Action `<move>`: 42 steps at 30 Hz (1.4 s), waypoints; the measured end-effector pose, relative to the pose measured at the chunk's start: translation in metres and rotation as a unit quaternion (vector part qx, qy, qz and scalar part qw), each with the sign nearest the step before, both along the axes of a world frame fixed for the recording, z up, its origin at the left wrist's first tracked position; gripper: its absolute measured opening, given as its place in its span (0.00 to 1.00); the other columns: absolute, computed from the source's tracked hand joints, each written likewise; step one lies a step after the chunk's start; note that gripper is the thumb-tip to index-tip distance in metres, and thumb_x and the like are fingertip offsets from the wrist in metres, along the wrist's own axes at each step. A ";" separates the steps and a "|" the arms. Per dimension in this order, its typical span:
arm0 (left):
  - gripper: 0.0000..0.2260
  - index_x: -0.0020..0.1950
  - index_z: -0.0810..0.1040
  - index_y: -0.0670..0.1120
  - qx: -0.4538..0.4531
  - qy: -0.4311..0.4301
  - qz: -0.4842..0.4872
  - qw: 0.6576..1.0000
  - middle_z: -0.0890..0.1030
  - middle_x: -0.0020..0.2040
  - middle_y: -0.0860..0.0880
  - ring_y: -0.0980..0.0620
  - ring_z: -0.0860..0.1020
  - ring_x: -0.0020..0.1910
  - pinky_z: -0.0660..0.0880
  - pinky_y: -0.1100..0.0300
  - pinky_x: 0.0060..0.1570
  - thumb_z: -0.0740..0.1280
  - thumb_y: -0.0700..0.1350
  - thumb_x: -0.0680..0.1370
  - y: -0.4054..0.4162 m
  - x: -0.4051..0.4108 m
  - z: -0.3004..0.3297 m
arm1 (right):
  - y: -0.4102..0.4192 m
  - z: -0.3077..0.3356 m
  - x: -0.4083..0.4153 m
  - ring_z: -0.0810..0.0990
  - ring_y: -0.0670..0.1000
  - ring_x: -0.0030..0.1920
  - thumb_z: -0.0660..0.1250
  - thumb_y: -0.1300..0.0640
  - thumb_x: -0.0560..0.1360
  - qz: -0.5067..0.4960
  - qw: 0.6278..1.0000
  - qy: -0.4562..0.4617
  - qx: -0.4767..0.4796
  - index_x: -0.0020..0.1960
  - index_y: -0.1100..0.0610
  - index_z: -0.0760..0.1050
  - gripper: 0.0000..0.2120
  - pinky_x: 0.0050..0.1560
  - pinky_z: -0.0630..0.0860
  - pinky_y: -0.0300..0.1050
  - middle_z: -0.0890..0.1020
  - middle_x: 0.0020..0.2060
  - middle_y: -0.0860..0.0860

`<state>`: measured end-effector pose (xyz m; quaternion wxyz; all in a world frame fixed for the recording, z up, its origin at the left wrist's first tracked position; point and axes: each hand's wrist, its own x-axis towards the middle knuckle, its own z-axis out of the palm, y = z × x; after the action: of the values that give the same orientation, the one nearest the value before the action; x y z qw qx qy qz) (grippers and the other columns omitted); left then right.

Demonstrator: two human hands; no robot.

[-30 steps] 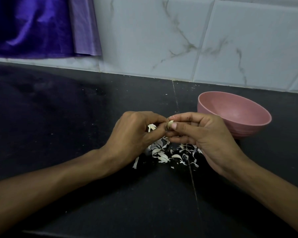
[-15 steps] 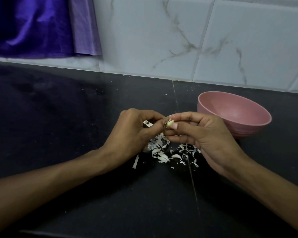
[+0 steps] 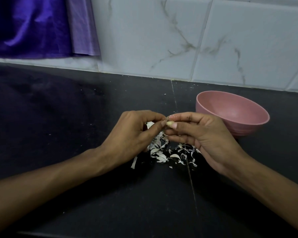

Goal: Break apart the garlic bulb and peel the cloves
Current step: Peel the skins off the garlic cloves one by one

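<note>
Two bare hands meet above a dark stone counter. The right hand pinches a small pale garlic clove between thumb and forefinger, other fingers curled beneath. The left hand has its thumb and forefinger tips closed on the clove's near end — apparently on a flap of skin, though that is too small to confirm. Below lies a scatter of white papery peelings. A pink bowl stands just right of the hands (its visible inside shows no cloves). To peel well, it seems wise to steady the clove with the right hand and draw the skin away lengthwise — gently, so it lifts in one strip.
</note>
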<state>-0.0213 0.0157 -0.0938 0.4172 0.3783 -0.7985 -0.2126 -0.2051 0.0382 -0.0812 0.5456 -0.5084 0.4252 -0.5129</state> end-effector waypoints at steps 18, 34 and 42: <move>0.09 0.52 0.85 0.51 -0.128 -0.085 0.002 0.988 0.81 0.39 0.61 0.72 0.71 0.31 0.73 0.60 0.32 0.67 0.47 0.76 -0.006 0.006 0.000 | 0.002 0.003 0.003 0.85 0.57 0.39 0.72 0.70 0.70 -0.020 0.999 0.032 -0.032 0.55 0.60 0.71 0.17 0.42 0.84 0.47 0.85 0.41 0.63; 0.05 0.46 0.83 0.45 0.034 0.041 0.015 0.998 0.77 0.25 0.62 0.60 0.71 0.17 0.65 0.71 0.21 0.68 0.43 0.79 -0.005 0.001 0.001 | 0.001 0.006 0.002 0.85 0.55 0.38 0.70 0.71 0.71 -0.009 0.999 0.011 -0.039 0.54 0.60 0.70 0.16 0.39 0.83 0.45 0.84 0.41 0.61; 0.06 0.50 0.82 0.47 0.052 0.030 0.025 0.998 0.76 0.23 0.60 0.59 0.70 0.17 0.65 0.71 0.22 0.66 0.45 0.80 -0.005 0.001 0.001 | 0.001 0.006 0.000 0.84 0.56 0.38 0.71 0.71 0.71 -0.011 0.999 0.015 -0.042 0.55 0.61 0.74 0.14 0.37 0.82 0.43 0.82 0.42 0.63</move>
<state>-0.0203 0.0108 -0.0930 0.4258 0.4125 -0.7639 -0.2550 -0.2050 0.0392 -0.0753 0.5117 -0.5339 0.4166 -0.5286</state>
